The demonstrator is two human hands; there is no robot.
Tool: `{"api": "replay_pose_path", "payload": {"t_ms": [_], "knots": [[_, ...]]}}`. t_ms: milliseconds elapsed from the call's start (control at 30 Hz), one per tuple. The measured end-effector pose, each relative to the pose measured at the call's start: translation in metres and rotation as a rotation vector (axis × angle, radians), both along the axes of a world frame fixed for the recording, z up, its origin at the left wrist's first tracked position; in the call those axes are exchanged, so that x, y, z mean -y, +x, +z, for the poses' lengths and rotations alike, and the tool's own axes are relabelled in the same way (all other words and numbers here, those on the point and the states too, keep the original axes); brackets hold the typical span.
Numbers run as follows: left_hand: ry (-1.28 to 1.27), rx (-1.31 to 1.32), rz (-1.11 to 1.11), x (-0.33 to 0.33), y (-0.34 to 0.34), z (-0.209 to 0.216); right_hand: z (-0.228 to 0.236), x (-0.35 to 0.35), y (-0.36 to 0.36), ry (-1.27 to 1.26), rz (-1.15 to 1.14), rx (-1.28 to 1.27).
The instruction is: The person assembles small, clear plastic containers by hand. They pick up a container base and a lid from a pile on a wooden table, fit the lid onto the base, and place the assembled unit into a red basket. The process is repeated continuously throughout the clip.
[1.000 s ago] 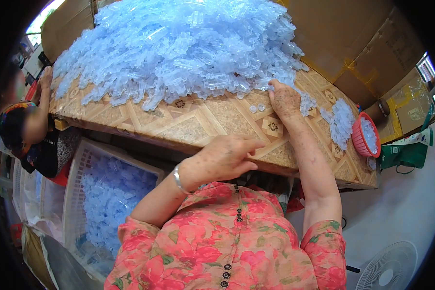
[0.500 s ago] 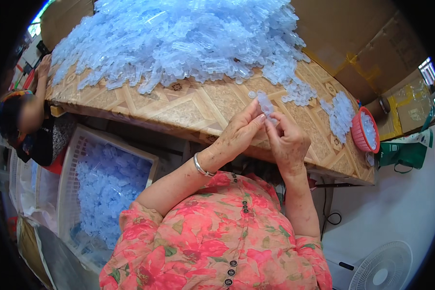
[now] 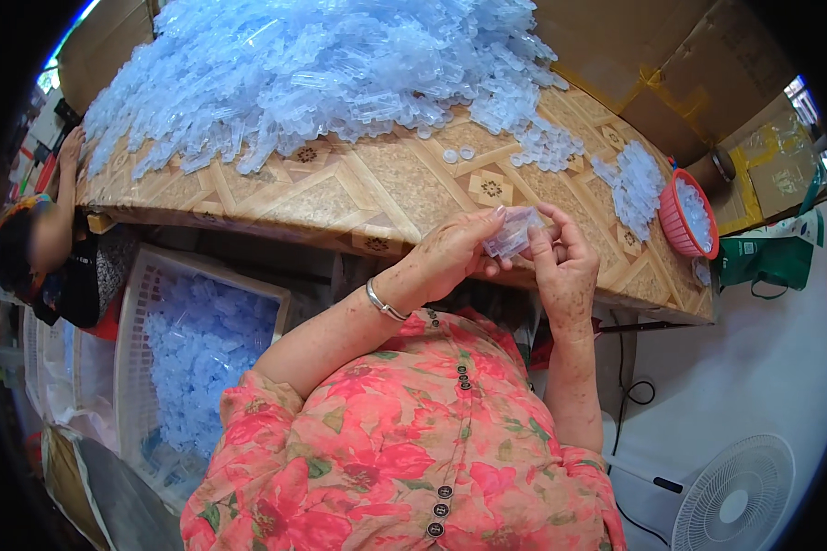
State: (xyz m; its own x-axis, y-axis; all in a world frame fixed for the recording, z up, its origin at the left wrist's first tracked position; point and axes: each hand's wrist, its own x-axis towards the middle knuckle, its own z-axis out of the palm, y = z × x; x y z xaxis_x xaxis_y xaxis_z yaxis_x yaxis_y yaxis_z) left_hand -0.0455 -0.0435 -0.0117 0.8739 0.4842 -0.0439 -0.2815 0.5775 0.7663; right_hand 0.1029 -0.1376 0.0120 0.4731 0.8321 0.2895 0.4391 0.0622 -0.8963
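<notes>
Small workshop: heaped plastic parts (image 3: 322, 73)

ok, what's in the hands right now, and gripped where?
One small clear plastic piece, pinched between both hands over the table edge: left hand fingertips on its left end, right hand fingers on its right side.

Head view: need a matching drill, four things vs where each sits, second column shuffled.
Things:
1. small clear plastic piece
2. big heap of clear plastic pieces
3. red basket
4. white crate

Places:
A. at the table's right end
B. below the table edge, to the person's left
C. between the fingers of the left hand and right hand
D. piled over the far side of the table

Pairs: 1-C, 2-D, 3-A, 4-B
</notes>
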Motion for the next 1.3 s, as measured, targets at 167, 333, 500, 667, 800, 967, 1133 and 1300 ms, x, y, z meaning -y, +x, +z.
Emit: {"api": "replay_pose_path", "payload": {"t_ms": [167,333,500,667,800,967,1133,1300], "knots": [[-0.066,0.020,-0.067,-0.001,0.003,-0.004,-0.003,0.004,0.007,-0.029,0.063,-0.159],[-0.110,0.010,-0.086,0.007,0.006,0.005,-0.008,0.008,0.009,0.035,0.063,-0.234],[-0.164,0.057,-0.110,0.006,0.003,0.009,-0.006,0.014,0.024,-0.064,-0.041,-0.088],[-0.155,0.011,-0.073,0.005,-0.001,0.007,-0.011,0.007,0.097,-0.040,-0.433,0.512],[-0.160,0.039,-0.077,0.005,0.000,0.004,-0.021,0.008,0.168,-0.047,-0.649,0.734],[-0.185,0.062,-0.062,0.006,0.002,0.006,-0.024,0.011,0.176,-0.244,-0.647,0.956],[-0.195,0.082,-0.089,0.006,0.000,0.002,-0.028,0.019,0.181,-0.202,-0.618,0.865],[-0.230,0.142,-0.092,0.006,0.001,0.003,-0.025,0.026,0.161,0.042,-0.544,0.445]]}}
